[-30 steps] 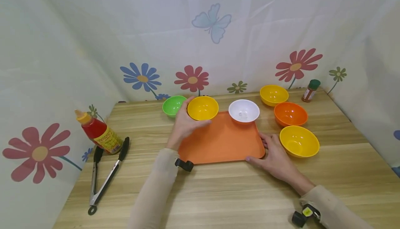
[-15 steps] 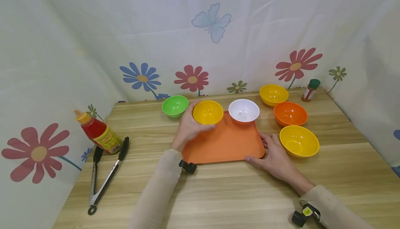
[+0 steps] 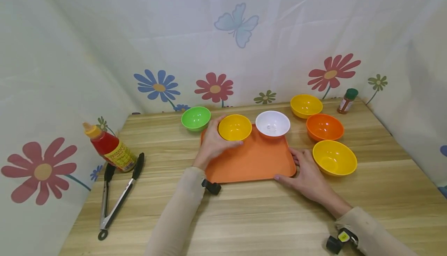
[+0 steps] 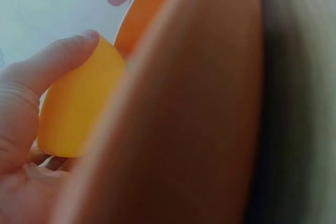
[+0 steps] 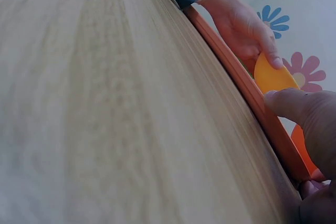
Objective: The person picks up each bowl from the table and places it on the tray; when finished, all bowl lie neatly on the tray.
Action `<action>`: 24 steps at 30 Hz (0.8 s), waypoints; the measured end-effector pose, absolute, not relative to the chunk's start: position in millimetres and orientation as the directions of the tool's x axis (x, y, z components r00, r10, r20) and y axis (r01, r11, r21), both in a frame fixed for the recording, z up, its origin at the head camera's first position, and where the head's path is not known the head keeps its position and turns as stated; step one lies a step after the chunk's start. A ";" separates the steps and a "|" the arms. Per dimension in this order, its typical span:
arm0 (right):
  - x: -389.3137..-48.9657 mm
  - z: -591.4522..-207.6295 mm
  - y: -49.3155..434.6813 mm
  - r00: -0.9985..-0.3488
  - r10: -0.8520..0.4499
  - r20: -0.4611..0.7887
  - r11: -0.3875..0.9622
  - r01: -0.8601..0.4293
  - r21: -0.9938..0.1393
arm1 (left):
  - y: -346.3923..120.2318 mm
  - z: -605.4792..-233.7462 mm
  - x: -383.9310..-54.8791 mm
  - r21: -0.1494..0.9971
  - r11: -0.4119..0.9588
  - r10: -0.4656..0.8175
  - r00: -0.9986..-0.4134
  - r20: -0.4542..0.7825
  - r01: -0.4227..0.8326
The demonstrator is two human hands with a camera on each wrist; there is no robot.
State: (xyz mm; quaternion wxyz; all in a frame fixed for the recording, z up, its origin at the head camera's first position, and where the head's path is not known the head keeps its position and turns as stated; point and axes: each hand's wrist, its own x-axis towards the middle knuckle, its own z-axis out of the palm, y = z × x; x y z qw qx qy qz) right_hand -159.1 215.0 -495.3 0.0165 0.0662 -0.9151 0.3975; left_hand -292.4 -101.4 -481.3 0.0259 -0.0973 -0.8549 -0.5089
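Note:
An orange tray lies flat on the table. My left hand holds a small yellow bowl at the tray's back left, thumb along the near side and fingers round its left side. In the left wrist view the thumb presses the yellow bowl close to its rim. My right hand grips the tray's front right corner, thumb at the front edge and fingers at the right edge. A bowl white inside and orange outside stands at the tray's back right corner.
Left of the tray's back edge sits a green bowl. On the right are a yellow bowl, an orange bowl, another yellow bowl and a green-capped spice jar. Far left: a red sauce bottle and tongs.
My left hand has carried the yellow bowl a little to the right and nearer, over the tray's back left part. The right hand has stayed at the tray corner.

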 end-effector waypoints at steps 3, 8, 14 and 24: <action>-159.0 -495.5 215.3 -0.991 -0.108 0.083 0.671 -0.134 -0.729 | -100.9 -481.2 -291.8 0.863 0.469 0.145 -0.980 0.134 0.187; -158.7 -495.6 215.3 -0.991 -0.111 0.080 0.666 -0.134 -0.734 | -101.2 -481.4 -291.2 0.860 0.476 0.159 -0.980 0.119 0.182; -158.6 -495.7 215.6 -0.991 -0.110 0.077 0.670 -0.131 -0.730 | -101.6 -481.3 -290.9 0.851 0.495 0.175 -0.980 0.098 0.174; -158.4 -495.0 215.8 -0.991 -0.114 0.072 0.664 -0.129 -0.736 | -102.0 -482.4 -291.8 0.845 0.502 0.190 -0.977 0.101 0.185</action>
